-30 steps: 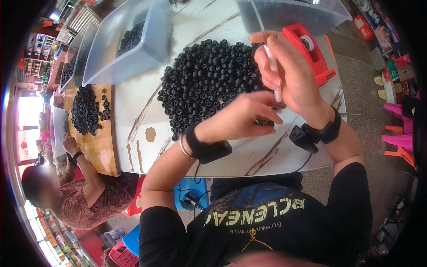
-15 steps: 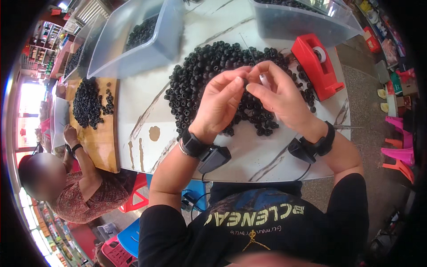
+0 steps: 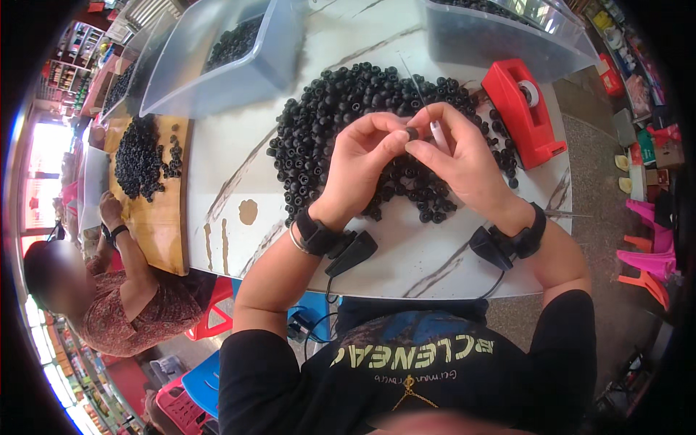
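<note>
My left hand is closed, its thumb and index finger pinching a small black ring-like part. Against it, fingertips nearly touching, is my right hand, closed around a slim tool with a white handle. A thin needle-like shaft slants up and away beyond the right fingers; whether it joins the handle is hidden by them. Both hands hover over a broad heap of small round black parts, many with a hole through the middle. The fingers cover the exact contact between tool and part.
A red tape dispenser stands right of the heap on the white marbled table. Translucent bins holding black parts sit at the far side. On the left, a person works at a wooden board bearing another black pile.
My hands stay together over the heap, with the fingers shifted slightly; more of the white handle and the black part shows. The person on the left has moved a hand slightly. The view has shifted a little.
</note>
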`<action>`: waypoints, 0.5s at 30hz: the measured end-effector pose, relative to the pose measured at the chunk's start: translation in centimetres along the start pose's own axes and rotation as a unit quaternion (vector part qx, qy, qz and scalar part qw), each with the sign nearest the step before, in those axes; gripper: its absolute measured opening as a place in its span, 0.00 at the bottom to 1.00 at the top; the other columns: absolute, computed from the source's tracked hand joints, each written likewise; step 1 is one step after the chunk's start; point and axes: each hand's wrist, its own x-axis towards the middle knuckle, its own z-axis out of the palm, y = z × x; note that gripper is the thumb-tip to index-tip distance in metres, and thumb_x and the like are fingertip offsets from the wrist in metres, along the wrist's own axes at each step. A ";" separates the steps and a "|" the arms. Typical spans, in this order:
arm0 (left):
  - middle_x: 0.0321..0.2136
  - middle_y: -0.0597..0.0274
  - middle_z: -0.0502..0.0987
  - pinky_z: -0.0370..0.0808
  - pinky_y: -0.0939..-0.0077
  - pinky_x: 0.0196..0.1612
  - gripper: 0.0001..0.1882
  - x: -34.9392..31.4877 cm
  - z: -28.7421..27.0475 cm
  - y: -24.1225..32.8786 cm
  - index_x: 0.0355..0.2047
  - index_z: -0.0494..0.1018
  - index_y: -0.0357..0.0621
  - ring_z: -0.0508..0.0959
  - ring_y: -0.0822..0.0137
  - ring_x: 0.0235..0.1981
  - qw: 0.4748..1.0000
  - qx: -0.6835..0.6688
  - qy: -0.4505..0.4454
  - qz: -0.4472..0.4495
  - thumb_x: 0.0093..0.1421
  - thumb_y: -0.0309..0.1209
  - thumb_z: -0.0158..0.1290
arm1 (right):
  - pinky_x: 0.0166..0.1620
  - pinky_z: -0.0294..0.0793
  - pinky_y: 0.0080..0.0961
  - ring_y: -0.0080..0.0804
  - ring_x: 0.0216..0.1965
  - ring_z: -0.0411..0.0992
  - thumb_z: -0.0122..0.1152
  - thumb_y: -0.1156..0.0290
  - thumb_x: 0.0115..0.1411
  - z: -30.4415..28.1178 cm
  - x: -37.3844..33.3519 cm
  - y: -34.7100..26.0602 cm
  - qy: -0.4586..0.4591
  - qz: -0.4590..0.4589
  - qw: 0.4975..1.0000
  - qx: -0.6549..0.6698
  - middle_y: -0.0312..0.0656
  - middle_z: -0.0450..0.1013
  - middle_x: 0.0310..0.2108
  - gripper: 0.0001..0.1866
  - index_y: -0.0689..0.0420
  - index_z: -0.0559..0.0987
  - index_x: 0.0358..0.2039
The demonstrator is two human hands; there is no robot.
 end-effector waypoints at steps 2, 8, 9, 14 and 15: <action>0.33 0.64 0.72 0.70 0.82 0.41 0.07 -0.1 -0.2 -0.1 0.34 0.69 0.36 0.72 0.75 0.34 1.000 0.014 -0.006 -0.008 0.56 0.25 0.49 | 0.25 0.53 0.12 0.11 0.21 0.51 0.58 0.70 0.50 0.0 0.0 -0.2 0.004 -0.007 1.000 -0.013 0.25 0.53 0.18 0.12 0.59 0.68 0.34; 0.31 0.64 0.72 0.72 0.82 0.38 0.06 0.0 0.1 0.1 0.33 0.68 0.38 0.73 0.76 0.32 0.998 -0.044 -0.040 -0.017 0.56 0.26 0.49 | 0.24 0.52 0.12 0.12 0.20 0.49 0.60 0.71 0.49 0.0 -0.1 0.1 0.009 -0.044 0.998 -0.033 0.25 0.54 0.18 0.13 0.57 0.68 0.33; 0.32 0.63 0.72 0.72 0.82 0.37 0.06 -0.2 0.5 0.3 0.34 0.68 0.38 0.73 0.75 0.32 0.998 -0.058 -0.030 -0.024 0.57 0.26 0.48 | 0.23 0.51 0.13 0.12 0.20 0.49 0.61 0.70 0.48 0.0 -0.1 0.0 0.017 -0.053 0.997 -0.046 0.25 0.54 0.18 0.13 0.57 0.68 0.33; 0.34 0.61 0.72 0.73 0.81 0.37 0.07 -0.3 0.2 0.3 0.37 0.65 0.38 0.74 0.73 0.32 0.991 -0.129 -0.015 -0.024 0.59 0.26 0.45 | 0.22 0.52 0.11 0.12 0.19 0.51 0.51 0.66 0.56 -0.3 -0.2 -1.5 -0.003 -0.005 1.000 0.018 0.27 0.56 0.18 0.10 0.57 0.68 0.36; 0.33 0.60 0.72 0.73 0.81 0.37 0.07 -0.4 0.2 0.5 0.37 0.65 0.39 0.74 0.73 0.32 0.991 -0.133 -0.018 -0.013 0.59 0.26 0.45 | 0.21 0.53 0.11 0.11 0.19 0.52 0.46 0.65 0.59 -0.2 -0.3 -1.9 -0.018 0.062 0.990 0.127 0.28 0.57 0.18 0.10 0.57 0.67 0.37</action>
